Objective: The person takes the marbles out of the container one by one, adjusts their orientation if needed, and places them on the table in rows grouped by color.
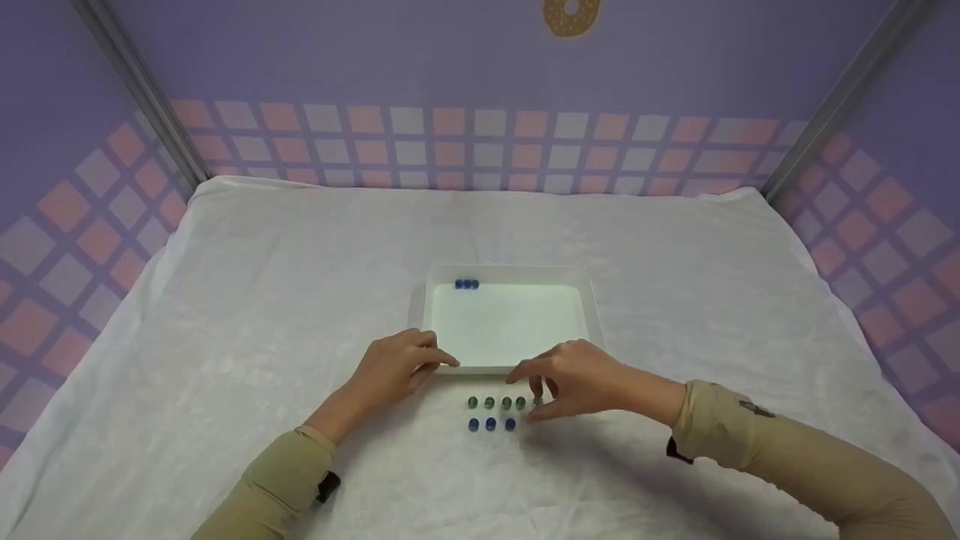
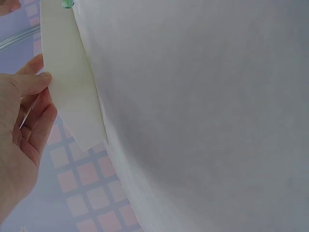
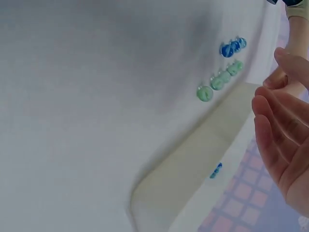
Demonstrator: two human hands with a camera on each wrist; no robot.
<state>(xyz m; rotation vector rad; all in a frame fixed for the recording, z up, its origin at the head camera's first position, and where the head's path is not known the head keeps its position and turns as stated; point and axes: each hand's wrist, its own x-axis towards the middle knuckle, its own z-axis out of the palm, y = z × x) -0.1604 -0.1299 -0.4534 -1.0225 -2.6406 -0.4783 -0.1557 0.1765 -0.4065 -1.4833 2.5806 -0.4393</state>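
Observation:
A shallow white tray lies on the cloth with three blue marbles side by side at its far left corner. My left hand pinches its near rim at the left, thumb against the outer wall in the left wrist view. In front of the tray several green marbles form a row, with three blue marbles in a second row nearer me. Over the right end of the green row hovers my right hand, fingers loosely bent, thumb apart from them. The right wrist view shows nothing between its fingertips.
A white cloth with slight wrinkles covers the table. Purple walls with pink and white checks enclose it at the back and both sides, with grey posts at the corners.

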